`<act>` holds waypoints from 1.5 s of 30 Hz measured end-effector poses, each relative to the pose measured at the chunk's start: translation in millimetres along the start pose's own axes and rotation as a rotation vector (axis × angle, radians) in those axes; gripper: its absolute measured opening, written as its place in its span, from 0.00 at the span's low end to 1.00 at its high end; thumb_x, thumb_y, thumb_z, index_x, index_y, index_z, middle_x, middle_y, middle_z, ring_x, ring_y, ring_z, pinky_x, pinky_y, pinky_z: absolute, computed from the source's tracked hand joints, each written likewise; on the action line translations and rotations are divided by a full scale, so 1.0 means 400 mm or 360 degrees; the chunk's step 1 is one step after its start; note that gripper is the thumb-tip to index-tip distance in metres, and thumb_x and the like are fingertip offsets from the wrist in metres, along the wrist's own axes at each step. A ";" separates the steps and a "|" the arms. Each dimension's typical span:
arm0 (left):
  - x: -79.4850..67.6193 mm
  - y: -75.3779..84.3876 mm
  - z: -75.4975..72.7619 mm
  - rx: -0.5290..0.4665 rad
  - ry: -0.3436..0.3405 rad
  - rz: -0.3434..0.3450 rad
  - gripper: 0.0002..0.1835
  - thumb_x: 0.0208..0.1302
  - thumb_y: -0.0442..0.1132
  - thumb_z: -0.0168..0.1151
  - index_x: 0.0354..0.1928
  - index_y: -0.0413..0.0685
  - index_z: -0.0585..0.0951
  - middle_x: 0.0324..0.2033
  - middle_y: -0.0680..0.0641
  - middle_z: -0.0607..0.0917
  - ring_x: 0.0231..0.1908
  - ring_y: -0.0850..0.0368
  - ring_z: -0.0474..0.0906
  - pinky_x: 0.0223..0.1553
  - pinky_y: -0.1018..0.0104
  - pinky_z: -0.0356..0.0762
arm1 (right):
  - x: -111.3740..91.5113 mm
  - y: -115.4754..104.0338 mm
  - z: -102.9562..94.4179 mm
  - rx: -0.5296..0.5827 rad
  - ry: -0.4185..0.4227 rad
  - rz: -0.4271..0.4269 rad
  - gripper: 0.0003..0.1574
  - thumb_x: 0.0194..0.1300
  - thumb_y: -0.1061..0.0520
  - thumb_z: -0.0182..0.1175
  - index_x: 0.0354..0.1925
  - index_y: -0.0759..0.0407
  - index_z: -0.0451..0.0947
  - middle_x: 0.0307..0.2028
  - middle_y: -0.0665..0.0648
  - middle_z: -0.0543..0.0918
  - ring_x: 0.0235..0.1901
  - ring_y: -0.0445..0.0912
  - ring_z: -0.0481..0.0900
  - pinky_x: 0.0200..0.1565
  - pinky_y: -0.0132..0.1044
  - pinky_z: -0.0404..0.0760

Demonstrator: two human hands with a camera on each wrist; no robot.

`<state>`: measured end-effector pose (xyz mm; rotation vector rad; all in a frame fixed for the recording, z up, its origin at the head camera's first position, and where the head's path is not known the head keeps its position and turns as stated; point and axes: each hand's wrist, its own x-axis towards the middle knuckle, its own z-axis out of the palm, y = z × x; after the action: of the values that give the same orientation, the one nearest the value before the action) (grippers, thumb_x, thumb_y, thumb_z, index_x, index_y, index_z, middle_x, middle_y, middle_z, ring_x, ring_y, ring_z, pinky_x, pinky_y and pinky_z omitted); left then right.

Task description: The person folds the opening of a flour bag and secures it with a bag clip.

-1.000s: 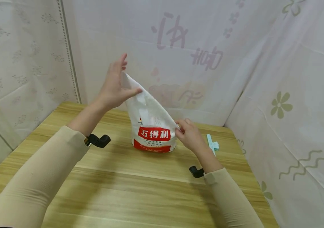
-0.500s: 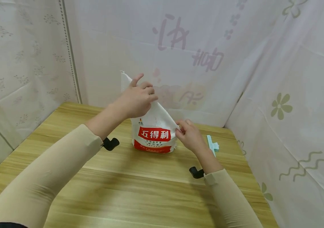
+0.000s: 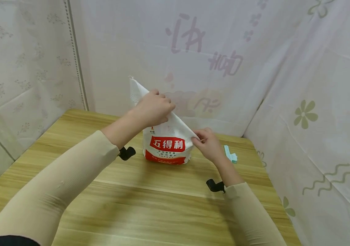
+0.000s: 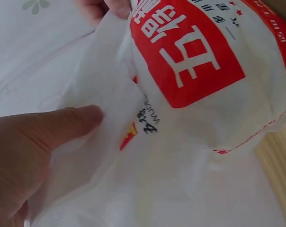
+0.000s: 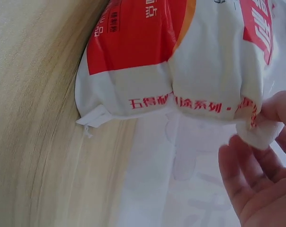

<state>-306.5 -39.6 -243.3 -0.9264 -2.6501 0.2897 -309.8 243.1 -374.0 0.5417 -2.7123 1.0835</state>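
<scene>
A white flour bag (image 3: 167, 145) with red panels stands on the table, its slack top slanting down to the right. My left hand (image 3: 154, 108) grips the middle of that slanted edge. In the left wrist view the left thumb (image 4: 79, 124) presses the bag's front, with the other fingers mostly hidden behind the fabric. At the lower right end of the edge, my right hand (image 3: 208, 144) pinches the corner. The right wrist view shows the pinched corner (image 5: 260, 135) between right thumb and fingers. The free upper left corner (image 3: 133, 83) sticks up beyond the left hand.
A mint-green plastic clip (image 3: 231, 155) lies on the wooden table (image 3: 150, 208) just right of my right hand. Patterned cloth (image 3: 193, 61) hangs behind the table and along both sides. A black camera mount (image 3: 127, 153) sits at each wrist.
My left hand has left the bag's upper left corner, moved right and down, and curled over the middle of the edge. The right hand keeps its pinch and has shifted slightly right.
</scene>
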 end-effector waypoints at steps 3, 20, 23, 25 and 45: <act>0.012 0.011 -0.012 -0.0001 -0.0083 -0.0037 0.17 0.71 0.44 0.75 0.58 0.52 0.86 0.53 0.47 0.92 0.58 0.46 0.87 0.63 0.49 0.80 | -0.001 0.014 -0.006 0.0052 0.0017 0.0010 0.18 0.78 0.53 0.69 0.59 0.60 0.89 0.50 0.63 0.83 0.46 0.53 0.84 0.47 0.39 0.87; 0.034 0.032 0.007 -0.0025 -0.0080 -0.0044 0.09 0.75 0.35 0.69 0.52 0.55 0.90 0.47 0.48 0.94 0.49 0.48 0.90 0.59 0.49 0.81 | -0.006 0.019 -0.007 0.0000 0.0098 0.0057 0.12 0.76 0.50 0.71 0.43 0.58 0.89 0.29 0.57 0.89 0.28 0.45 0.84 0.29 0.37 0.81; 0.035 0.031 0.010 -0.0030 -0.0062 -0.0033 0.09 0.75 0.35 0.69 0.52 0.55 0.90 0.47 0.48 0.95 0.49 0.48 0.90 0.59 0.49 0.81 | -0.008 0.020 -0.007 0.0025 0.0094 0.0076 0.13 0.76 0.49 0.71 0.43 0.58 0.89 0.27 0.57 0.88 0.27 0.45 0.85 0.27 0.37 0.81; 0.035 0.031 0.013 -0.0024 -0.0052 -0.0029 0.09 0.75 0.35 0.69 0.52 0.55 0.90 0.47 0.48 0.95 0.49 0.49 0.90 0.59 0.49 0.81 | -0.008 0.021 -0.006 0.0040 0.0092 0.0089 0.13 0.76 0.49 0.71 0.43 0.59 0.89 0.27 0.56 0.87 0.26 0.45 0.84 0.27 0.36 0.81; 0.040 0.054 0.041 -0.0021 -0.0075 -0.0063 0.11 0.69 0.36 0.76 0.51 0.56 0.90 0.47 0.49 0.95 0.52 0.46 0.91 0.70 0.44 0.77 | -0.002 0.001 0.008 -0.0116 0.0102 -0.0048 0.09 0.77 0.54 0.70 0.50 0.57 0.90 0.38 0.58 0.79 0.36 0.48 0.74 0.38 0.39 0.75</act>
<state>-312.0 -14.4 -261.1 -0.8804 -2.7128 0.2884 -309.1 241.2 -376.8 0.5249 -2.6680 0.9731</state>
